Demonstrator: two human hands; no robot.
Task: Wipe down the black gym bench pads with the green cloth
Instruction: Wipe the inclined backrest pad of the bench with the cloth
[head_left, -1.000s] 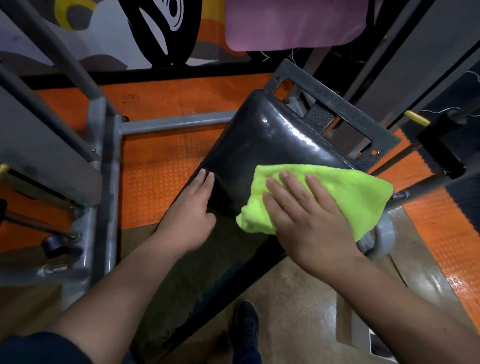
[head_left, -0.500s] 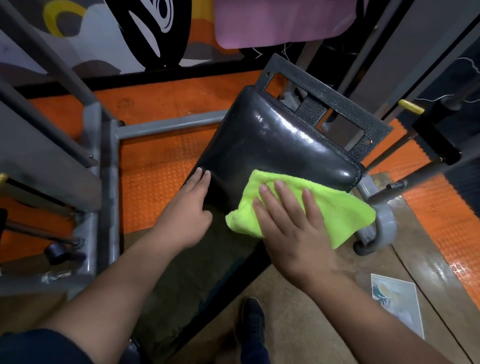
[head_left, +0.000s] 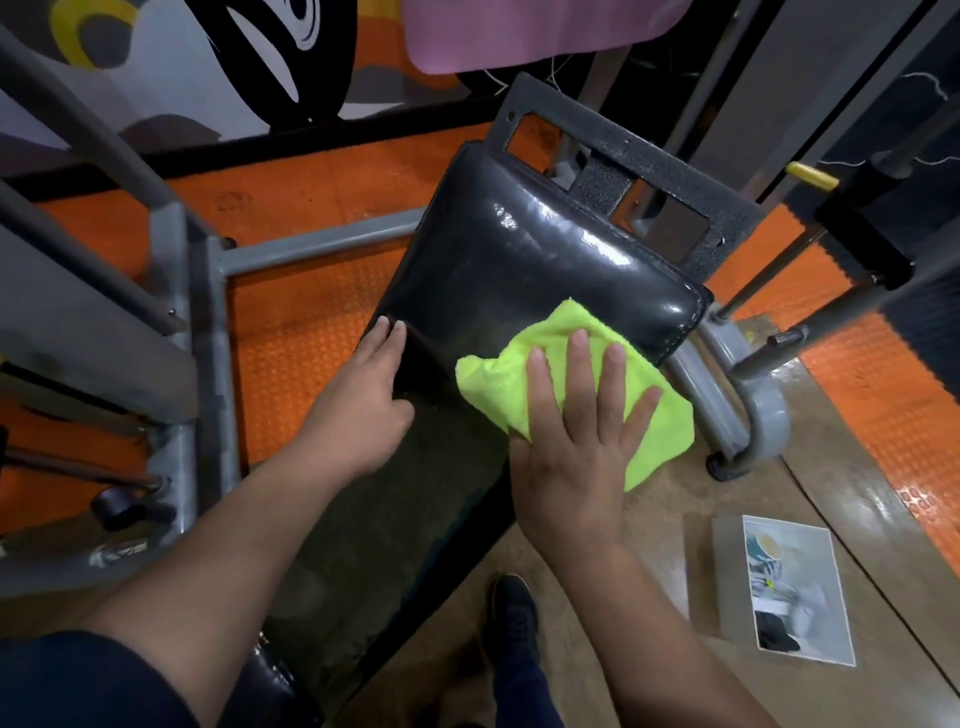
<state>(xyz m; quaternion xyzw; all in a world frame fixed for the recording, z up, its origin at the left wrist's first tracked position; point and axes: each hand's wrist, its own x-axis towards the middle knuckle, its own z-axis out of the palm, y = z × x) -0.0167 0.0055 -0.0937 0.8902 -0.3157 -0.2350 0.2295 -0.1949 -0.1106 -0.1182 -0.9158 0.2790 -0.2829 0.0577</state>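
A long black bench pad (head_left: 519, 260) runs from the upper right down to the lower left, glossy at its far end and dull nearer me. A bright green cloth (head_left: 524, 358) lies on the pad's right side, partly hanging over the edge. My right hand (head_left: 576, 436) presses flat on the cloth with fingers spread. My left hand (head_left: 363, 405) rests palm down on the pad's left edge, fingers together, holding nothing.
A grey steel frame (head_left: 197, 332) stands to the left over orange rubber flooring (head_left: 306, 338). A black perforated bracket (head_left: 660, 197) sits behind the pad's far end. Grey curved tubing (head_left: 758, 415) is at the right. A printed card (head_left: 795, 587) lies on the brown floor, and a dark shoe (head_left: 511, 613) shows below.
My right hand has slid the green cloth down and left along the pad toward me, uncovering the pad's far right corner. My left hand has stayed on the left edge.
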